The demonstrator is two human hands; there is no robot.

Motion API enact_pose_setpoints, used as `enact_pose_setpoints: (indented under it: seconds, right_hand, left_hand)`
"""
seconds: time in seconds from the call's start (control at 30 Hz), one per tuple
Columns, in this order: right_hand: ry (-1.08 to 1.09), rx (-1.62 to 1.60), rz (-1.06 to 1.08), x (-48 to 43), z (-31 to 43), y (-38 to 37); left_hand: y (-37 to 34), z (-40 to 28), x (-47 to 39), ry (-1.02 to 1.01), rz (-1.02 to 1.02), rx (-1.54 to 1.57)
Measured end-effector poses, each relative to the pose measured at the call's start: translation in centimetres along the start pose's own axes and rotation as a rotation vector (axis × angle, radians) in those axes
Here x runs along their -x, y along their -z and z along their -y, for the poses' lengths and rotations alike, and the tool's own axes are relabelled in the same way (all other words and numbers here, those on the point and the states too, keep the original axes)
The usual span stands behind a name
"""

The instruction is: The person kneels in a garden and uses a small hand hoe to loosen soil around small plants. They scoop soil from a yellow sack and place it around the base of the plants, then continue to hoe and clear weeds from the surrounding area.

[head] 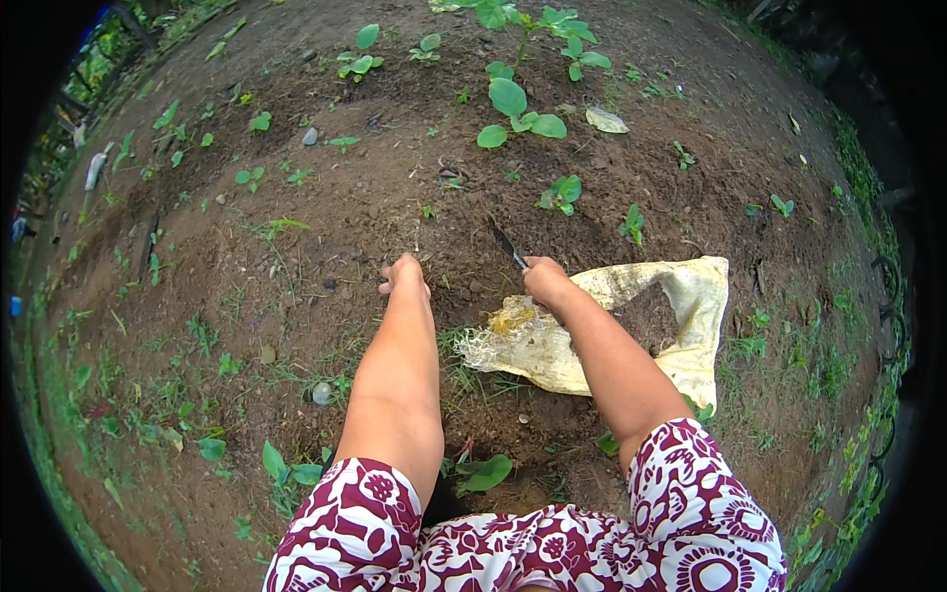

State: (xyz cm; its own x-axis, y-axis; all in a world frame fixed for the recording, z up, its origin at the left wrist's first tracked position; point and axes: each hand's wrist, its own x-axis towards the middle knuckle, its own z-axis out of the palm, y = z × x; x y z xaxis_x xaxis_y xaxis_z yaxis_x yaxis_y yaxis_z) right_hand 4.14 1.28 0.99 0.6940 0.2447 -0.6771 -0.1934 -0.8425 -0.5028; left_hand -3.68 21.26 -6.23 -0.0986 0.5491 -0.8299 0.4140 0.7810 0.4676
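My right hand [546, 280] grips a knife [504, 240] whose dark blade points forward and left, its tip close to the soil. Beneath my right forearm lies a pale yellow woven sack [551, 362], crumpled, with one frayed end and brown soil showing through a gap. My left hand [406, 274] is held low over bare brown soil [466, 266], left of the knife. Its fingers curl away from view, so whatever may be between them is hidden. A small green seedling [428, 212] grows just ahead of it.
Broad-leaved young plants [518, 111] grow ahead, with a leafy seedling [562, 194] beyond the knife. Another broad-leaved plant [484, 473] stands close to my body. A round stone [322, 393] lies left of my forearm. Grass and weeds [828, 370] line the right side.
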Motion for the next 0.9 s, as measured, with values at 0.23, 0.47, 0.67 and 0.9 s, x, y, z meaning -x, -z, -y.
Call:
enact_pose_setpoints:
  seconds: [0.23, 0.47, 0.67, 0.9]
  right_hand:
    - [0.177, 0.327, -0.115, 1.3, 2.2, -2.7]
    - [0.124, -0.020, 0.121, 7.5, 1.8, 0.3]
    - [-0.094, -0.303, 0.351, 10.7, -2.4, 0.4]
    - [-0.203, -0.460, 0.389, 9.0, -3.7, -4.1]
  left_hand:
    - [-1.4, -0.5, -0.6, -0.111, 0.231, 0.027]
    - [-1.6, -1.8, 0.7, -0.310, 0.246, 0.027]
    - [0.8, 1.7, 3.1, -0.021, 0.075, 0.061]
    - [0.6, 4.4, 4.2, -0.047, 0.090, -0.094]
